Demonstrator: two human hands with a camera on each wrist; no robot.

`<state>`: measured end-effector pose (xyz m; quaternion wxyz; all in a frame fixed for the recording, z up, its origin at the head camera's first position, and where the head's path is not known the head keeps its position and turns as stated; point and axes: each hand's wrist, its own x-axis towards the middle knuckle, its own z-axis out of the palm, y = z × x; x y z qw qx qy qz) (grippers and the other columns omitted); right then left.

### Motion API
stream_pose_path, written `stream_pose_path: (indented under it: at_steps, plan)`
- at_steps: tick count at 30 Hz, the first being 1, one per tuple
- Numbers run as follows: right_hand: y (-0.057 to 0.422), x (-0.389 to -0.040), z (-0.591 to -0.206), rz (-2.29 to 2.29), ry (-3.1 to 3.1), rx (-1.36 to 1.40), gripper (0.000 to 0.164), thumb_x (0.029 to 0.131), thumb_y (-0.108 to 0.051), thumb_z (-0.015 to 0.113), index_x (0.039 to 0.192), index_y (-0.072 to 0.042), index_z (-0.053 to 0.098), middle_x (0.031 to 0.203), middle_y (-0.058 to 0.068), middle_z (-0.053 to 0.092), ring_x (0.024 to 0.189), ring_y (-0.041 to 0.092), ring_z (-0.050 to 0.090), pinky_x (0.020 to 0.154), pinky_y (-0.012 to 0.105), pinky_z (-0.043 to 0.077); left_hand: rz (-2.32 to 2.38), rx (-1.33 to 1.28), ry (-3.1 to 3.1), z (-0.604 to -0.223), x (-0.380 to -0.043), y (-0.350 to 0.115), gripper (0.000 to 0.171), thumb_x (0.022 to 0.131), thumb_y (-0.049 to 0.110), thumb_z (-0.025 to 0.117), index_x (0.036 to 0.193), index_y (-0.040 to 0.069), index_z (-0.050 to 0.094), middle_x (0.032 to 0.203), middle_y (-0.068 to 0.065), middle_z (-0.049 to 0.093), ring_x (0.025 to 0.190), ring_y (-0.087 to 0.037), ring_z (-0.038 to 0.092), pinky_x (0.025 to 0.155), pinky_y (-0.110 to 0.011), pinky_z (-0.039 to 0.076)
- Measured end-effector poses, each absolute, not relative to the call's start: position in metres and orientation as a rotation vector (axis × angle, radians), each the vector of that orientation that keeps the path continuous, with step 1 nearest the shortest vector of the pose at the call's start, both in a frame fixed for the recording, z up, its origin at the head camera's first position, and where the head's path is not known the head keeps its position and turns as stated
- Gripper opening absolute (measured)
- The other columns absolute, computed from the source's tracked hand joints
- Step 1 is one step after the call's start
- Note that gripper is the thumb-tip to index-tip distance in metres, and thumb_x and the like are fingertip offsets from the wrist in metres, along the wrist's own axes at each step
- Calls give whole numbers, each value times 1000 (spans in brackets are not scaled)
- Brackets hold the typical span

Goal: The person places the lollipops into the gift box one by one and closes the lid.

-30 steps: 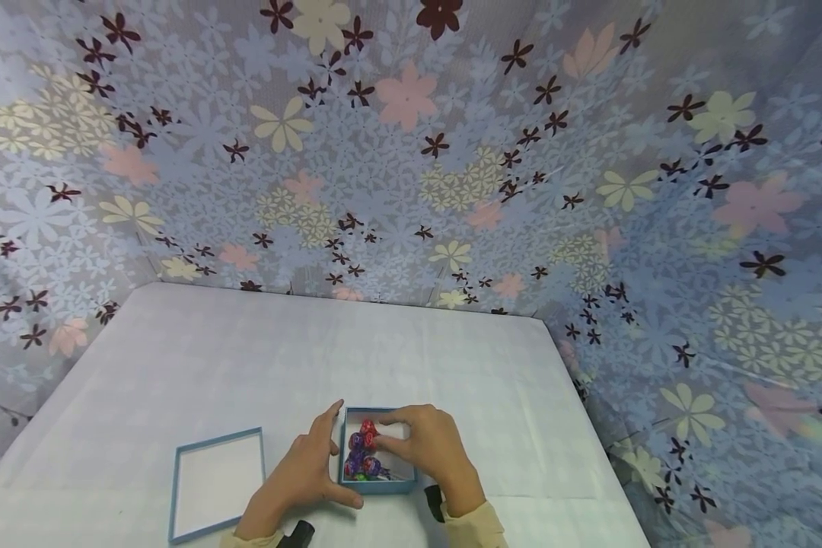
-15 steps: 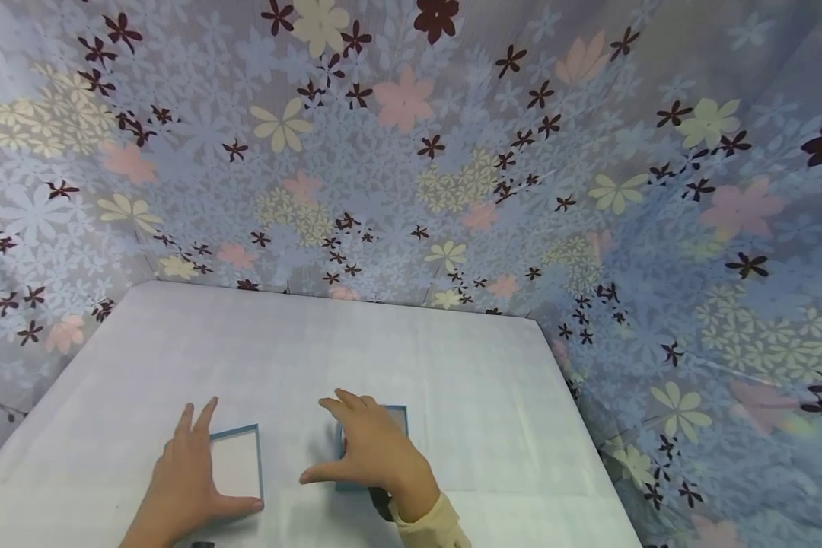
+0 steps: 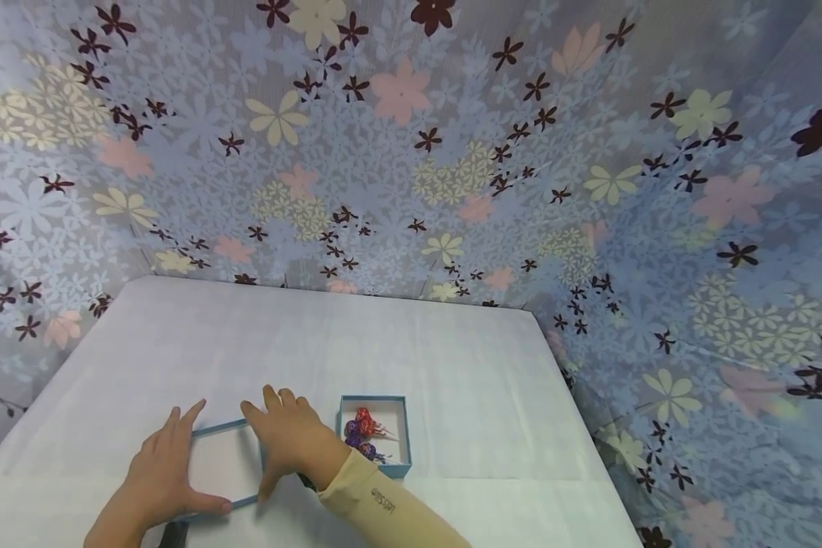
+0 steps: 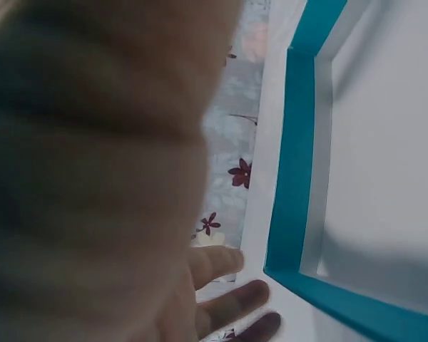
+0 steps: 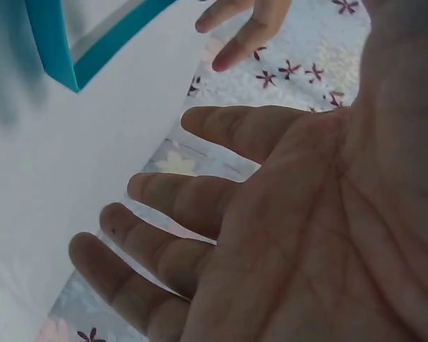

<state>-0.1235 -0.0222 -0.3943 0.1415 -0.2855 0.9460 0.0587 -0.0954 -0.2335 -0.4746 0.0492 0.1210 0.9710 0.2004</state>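
Observation:
A shallow box lid (image 3: 224,463) with a blue rim and white inside lies open side up at the left of the table. On its left is my left hand (image 3: 152,481), fingers and thumb spread; in the left wrist view, fingertips (image 4: 253,292) stand just apart from the blue wall. My right hand (image 3: 293,440) reaches over to the lid's right side, with fingers extended. The right wrist view shows a gap between those fingers (image 5: 178,199) and the lid's corner. To the right stands a blue box (image 3: 408,432) holding several red and purple wrapped lollipops (image 3: 366,426).
Both boxes rest on a white-covered table (image 3: 479,396). A flowered cloth (image 3: 356,152) rises behind the table and along its sides. My right sleeve (image 3: 387,498) crosses in front of the lollipop box.
Both hands have left the lollipop box and moved left to the lid, the left hand first. The lollipop box is uncovered to view again. Nothing was lifted.

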Motion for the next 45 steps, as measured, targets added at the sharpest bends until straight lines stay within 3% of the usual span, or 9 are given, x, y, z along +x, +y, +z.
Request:
stream_pose_path:
  at_steps: [14,20,35,45]
  plan:
    - [-29,-128,-420,184,2631,-652,136,42,-58,98,157,-37,29,161,4,34,124,19,58,95,31,50,788,359,2828,-482,-88,-228,160,37,65,95,155,-3,10,144,-44,32,123,-65,42,89,-71,43]
    - [-27,-130,-422,157,2607,-653,135,43,-53,100,157,-35,30,159,3,36,124,18,58,93,32,51,730,301,2804,-483,-87,-230,163,36,63,96,154,-1,5,137,-49,26,118,-70,40,84,-70,46]
    - [-39,-134,-428,187,2586,-701,134,46,-50,100,158,-34,28,158,-10,37,127,14,56,96,31,49,700,239,2770,-486,-83,-235,168,34,62,96,157,1,-2,136,-47,22,111,-70,45,83,-70,47]
    - [-43,-135,-435,207,2610,-709,131,48,-48,101,157,-33,29,155,-14,40,123,12,58,93,30,49,694,225,2767,-487,-82,-237,162,35,55,98,154,-1,5,135,-45,27,117,-67,43,90,-68,45]
